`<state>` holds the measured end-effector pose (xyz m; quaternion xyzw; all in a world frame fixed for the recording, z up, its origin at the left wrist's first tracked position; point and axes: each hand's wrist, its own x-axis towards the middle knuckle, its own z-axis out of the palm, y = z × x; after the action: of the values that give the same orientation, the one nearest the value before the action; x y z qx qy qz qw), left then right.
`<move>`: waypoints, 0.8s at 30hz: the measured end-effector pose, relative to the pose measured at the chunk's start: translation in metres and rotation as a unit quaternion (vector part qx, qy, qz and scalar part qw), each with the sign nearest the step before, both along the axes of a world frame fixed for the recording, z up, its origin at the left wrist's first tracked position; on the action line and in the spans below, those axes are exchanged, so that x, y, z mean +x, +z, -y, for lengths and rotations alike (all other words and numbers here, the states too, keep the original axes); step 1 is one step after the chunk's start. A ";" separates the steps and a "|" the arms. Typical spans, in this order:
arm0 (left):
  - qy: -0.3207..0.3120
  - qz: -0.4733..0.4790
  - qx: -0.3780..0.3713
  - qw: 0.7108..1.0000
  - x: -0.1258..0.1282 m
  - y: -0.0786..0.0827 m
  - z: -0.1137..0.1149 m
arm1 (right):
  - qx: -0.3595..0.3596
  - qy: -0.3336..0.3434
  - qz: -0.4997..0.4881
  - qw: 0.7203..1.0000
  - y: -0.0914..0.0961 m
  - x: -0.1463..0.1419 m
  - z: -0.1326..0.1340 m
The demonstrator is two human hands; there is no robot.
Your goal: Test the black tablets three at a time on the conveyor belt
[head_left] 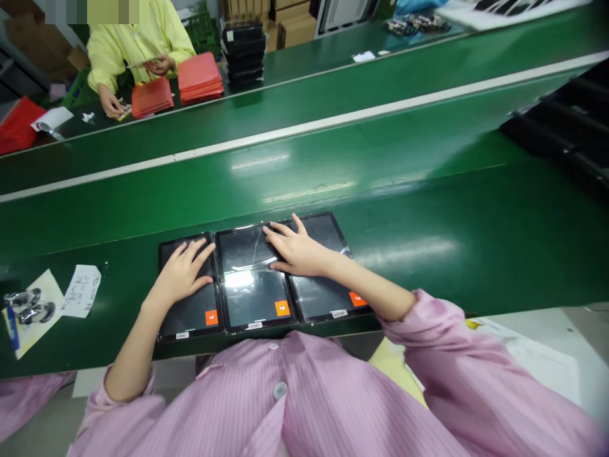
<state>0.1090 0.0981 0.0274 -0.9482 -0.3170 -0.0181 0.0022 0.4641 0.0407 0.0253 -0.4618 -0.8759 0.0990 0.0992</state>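
Head view: 3 dark-screened tablets [259,289] lie side by side on the green bench [428,241] before me, each with an orange label [282,308] near its lower right corner. My left hand [184,271], fingers spread, clamped on nothing, is over the left tablet [188,311]. My right hand [297,249], fingers also apart, spans the middle tablet [238,254] and right tablet [321,295]. Opposite, a person in yellow [137,47] sits by red stacks [200,77].

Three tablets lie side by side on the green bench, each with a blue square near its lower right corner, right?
Not blue: the head view shows orange squares on the three tablets, which do lie side by side on the bench.
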 end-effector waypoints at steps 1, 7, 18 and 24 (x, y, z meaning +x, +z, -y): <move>-0.002 0.000 0.001 1.000 0.000 0.001 0.002 | 0.003 0.011 0.000 1.000 0.001 -0.001 -0.001; 0.070 0.009 0.046 0.996 0.009 -0.005 -0.009 | 0.034 -0.026 0.002 0.999 0.003 -0.012 -0.014; 0.018 0.094 0.043 0.994 -0.032 0.009 0.029 | 0.034 -0.156 -0.032 0.987 -0.009 0.071 0.020; 0.177 0.073 0.051 0.980 -0.035 -0.001 0.032 | 0.005 -0.083 -0.049 0.995 0.006 0.087 0.024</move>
<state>0.0740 0.0659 0.0264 -0.8719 -0.4777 -0.1030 0.0308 0.5512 0.0164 0.0312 -0.5268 -0.8292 0.1087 0.1521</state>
